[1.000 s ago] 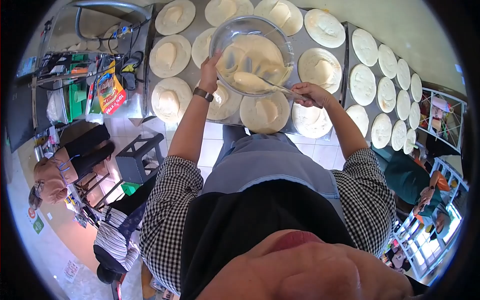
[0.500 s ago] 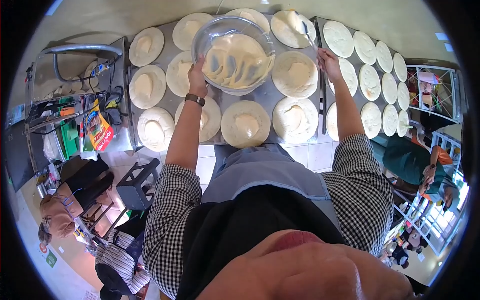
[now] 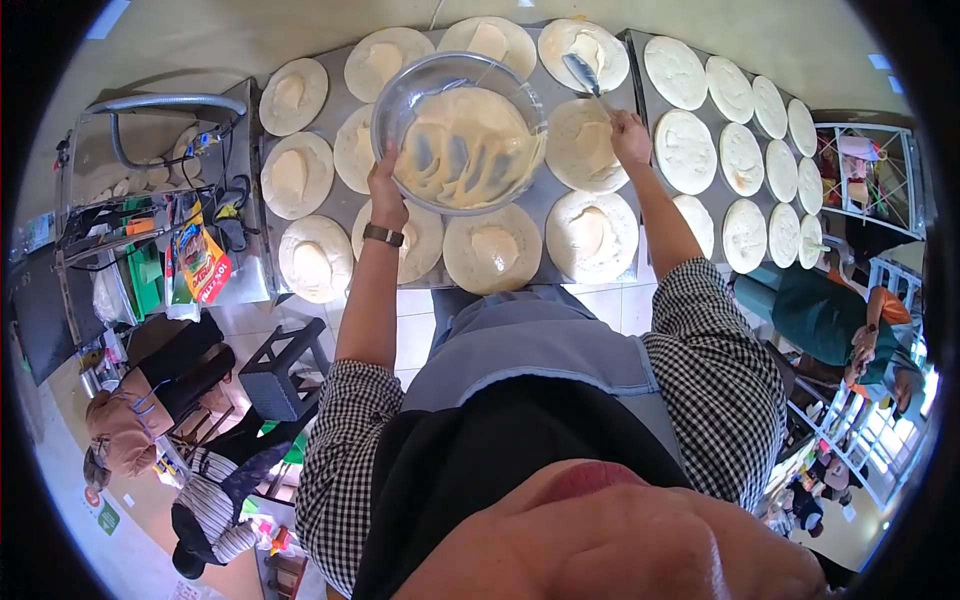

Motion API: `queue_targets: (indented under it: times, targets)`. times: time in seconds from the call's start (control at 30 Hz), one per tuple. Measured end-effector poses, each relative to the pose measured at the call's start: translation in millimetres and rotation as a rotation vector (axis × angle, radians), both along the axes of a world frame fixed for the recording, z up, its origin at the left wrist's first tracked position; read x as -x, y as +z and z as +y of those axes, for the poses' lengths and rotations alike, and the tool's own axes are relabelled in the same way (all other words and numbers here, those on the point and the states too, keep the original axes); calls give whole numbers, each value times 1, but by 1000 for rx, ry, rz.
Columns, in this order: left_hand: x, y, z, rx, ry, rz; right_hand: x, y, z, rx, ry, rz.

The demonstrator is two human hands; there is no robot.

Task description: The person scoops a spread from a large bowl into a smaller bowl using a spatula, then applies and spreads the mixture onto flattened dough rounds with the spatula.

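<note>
Just clear of bowl rim — spatula in right hand.

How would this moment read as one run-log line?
left hand: holding bowl at its side | right hand: holding utensil, head over flatbread | bowl: pale batter inside | utensil-flatbread contact: unclear

The sleeves were checked black and white. The grey-blue apron had a paler edge, black cloth covered the chest, and a dark wristband circled one wrist.
</note>
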State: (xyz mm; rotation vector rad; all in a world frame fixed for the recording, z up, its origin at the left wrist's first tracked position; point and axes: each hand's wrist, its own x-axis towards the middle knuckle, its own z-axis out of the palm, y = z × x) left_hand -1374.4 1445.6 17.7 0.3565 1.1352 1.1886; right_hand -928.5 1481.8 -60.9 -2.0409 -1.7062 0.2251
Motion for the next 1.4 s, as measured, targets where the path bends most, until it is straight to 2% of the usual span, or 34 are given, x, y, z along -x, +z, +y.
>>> queue_targets:
  times: [0.13,0.2,0.23,0.3,0.33,0.4,0.43,0.5,0.57,0.67,0.77,0.87,0.93,1.13,1.27,1.4]
  targets:
    - [6,2,-16,-26,-12,-7,-21,0,3,-62,77,115]
    - [6,4,-24,25,-3,-12,-25,30,4,361,-103,709]
    - [7,5,-28,22,-2,-13,-23,43,1,358,-101,708]
    - [12,5,-34,-4,-63,-50,-24,53,-8,362,-227,971]
    - [15,5,-36,-4,-68,-50,-24,57,-6,360,-232,973]
    - [21,3,-39,5,-58,-22,-38,44,9,344,-207,788]
    - [23,4,-42,5,-63,-22,-42,36,16,343,-212,789]
    - [25,12,-51,9,4,-74,-48,19,34,142,-135,432]
    - [26,22,-59,17,31,-44,-53,6,58,185,-164,474]
    - [34,27,-67,30,57,-46,-49,-3,80,121,-76,470]
    - [42,26,-74,39,68,-41,-39,-4,94,139,-29,398]
    - [44,25,-76,60,79,-21,-36,-10,103,226,-41,266]
    - [43,26,-77,61,86,1,-40,-19,110,221,72,129]
    - [40,30,-82,82,53,-30,-28,-1,109,251,214,-104]
    - [32,37,-84,69,65,-3,-23,-3,96,316,192,-129]
    - [31,34,-83,54,15,-54,-23,1,79,267,139,52]
